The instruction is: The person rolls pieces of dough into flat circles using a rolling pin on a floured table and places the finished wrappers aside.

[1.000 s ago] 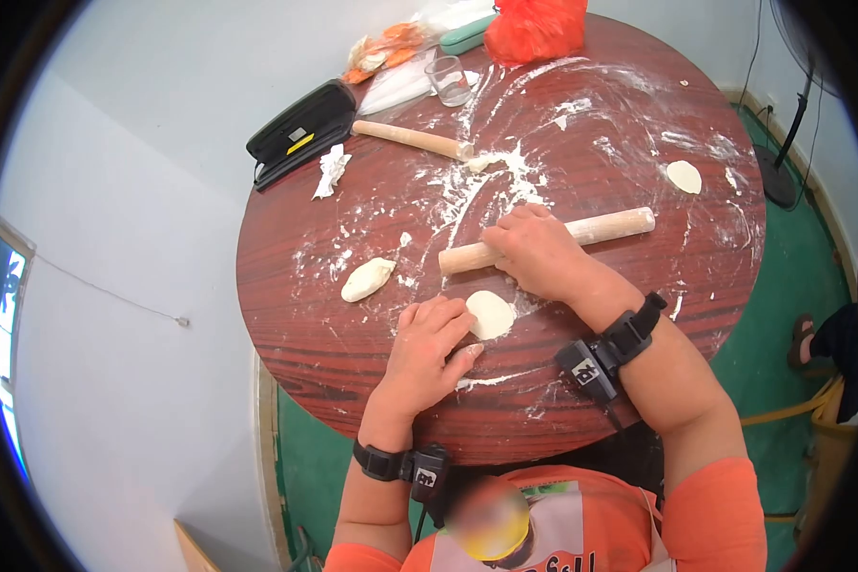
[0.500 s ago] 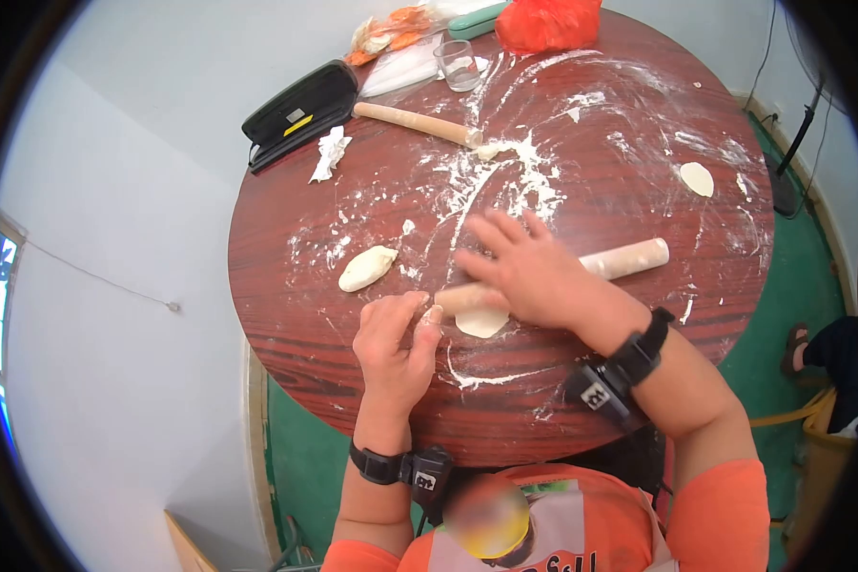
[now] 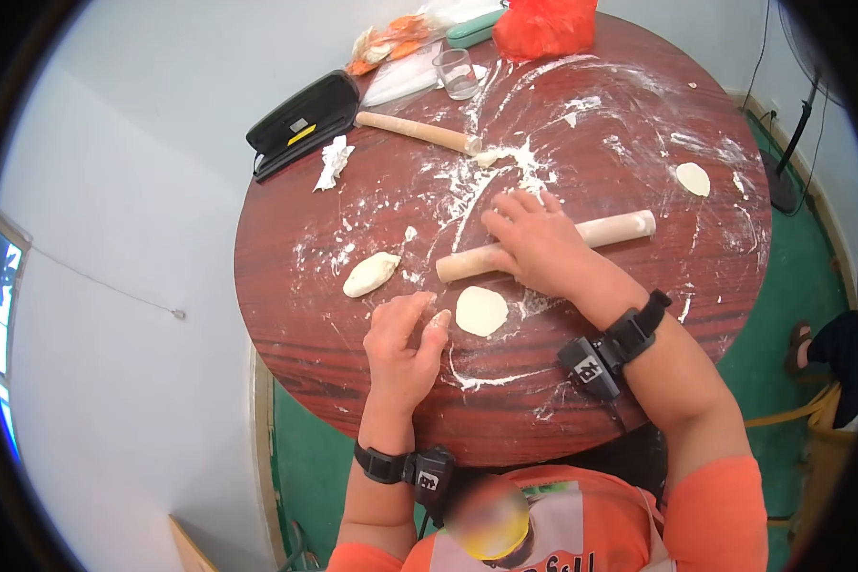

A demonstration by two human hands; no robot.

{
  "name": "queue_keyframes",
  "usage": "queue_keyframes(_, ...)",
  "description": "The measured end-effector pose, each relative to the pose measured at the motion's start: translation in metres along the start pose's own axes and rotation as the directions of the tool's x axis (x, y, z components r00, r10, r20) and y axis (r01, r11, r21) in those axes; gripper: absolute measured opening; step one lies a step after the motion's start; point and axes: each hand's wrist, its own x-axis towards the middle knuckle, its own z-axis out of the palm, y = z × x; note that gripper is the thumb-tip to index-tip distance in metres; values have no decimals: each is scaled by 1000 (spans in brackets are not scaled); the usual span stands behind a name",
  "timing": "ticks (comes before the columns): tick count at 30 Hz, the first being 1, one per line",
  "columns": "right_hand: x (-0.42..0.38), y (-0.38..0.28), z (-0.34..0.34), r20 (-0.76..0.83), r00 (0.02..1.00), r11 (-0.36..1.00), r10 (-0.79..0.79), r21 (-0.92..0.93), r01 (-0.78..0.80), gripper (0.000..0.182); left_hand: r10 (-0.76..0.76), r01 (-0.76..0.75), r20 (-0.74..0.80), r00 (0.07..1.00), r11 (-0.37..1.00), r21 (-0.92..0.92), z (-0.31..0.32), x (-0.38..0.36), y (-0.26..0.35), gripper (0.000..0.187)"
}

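My right hand (image 3: 536,240) lies over the middle of a floury wooden rolling pin (image 3: 616,229), its fingers bent across the far side and the thumb on the near side. Just below the pin, a flat round piece of dough (image 3: 481,312) lies on the table with its whole outline showing. To the left of that round is my left hand (image 3: 405,338), open, with thumb and forefinger apart and nothing between them. White flour marks its fingertips. Beyond it sits a thicker oval lump of dough (image 3: 371,275).
The round wooden table (image 3: 353,372) is streaked with flour. A second rolling pin (image 3: 419,132), an open black case (image 3: 300,126), a crumpled tissue (image 3: 333,163), a glass (image 3: 457,74) and a red plastic bag (image 3: 545,29) lie toward the back. Another dough round (image 3: 693,179) is at right.
The rolling pin has moved away from me, off the dough round, with my right hand on it. The round is now fully uncovered. My left hand has barely shifted.
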Motion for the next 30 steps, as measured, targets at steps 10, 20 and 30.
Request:
queue_keyframes(10,-7,1,1,-7,985,983,-174,53,174,12,101,-128,397,912,991,42,-1,6,8,27)
queue_keyframes(20,-16,2,-43,227,963,983,-144,145,113,11,147,-123,125,981,975,-187,-2,4,7,20)
queue_keyframes(30,-10,-9,-6,180,961,978,-208,24,208,44,97,-102,-33,995,973,-209,-3,-2,1,20)
